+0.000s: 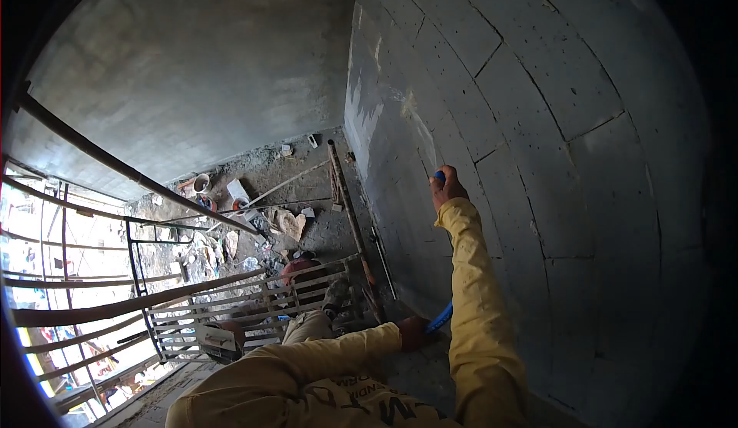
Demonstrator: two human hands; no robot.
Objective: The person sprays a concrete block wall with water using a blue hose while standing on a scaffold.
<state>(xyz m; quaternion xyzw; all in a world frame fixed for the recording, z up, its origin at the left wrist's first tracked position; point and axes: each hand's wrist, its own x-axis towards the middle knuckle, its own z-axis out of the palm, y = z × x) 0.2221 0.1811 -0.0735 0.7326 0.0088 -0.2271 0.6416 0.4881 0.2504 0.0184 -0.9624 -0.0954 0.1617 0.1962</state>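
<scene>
My right hand [447,190], at the end of a yellow sleeve, is stretched out close to the grey block wall [530,190]. Its fingers are closed around a blue hose, whose end [439,175] pokes out above the fist. Lower down, near my body, my left hand [415,334] is closed on the same blue hose [440,317]. Between the hands, my right forearm hides the hose. Dark joints run between the wall's large blocks, and lighter patches mark its far edge.
Below is a slatted metal scaffold platform [254,303], with a bucket-like container [221,340] at its near side. Long poles [115,151] cross the left. Rubble, torn sacking [287,223] and a white bucket [202,183] lie on the floor. A reddish pipe [352,217] leans near the wall.
</scene>
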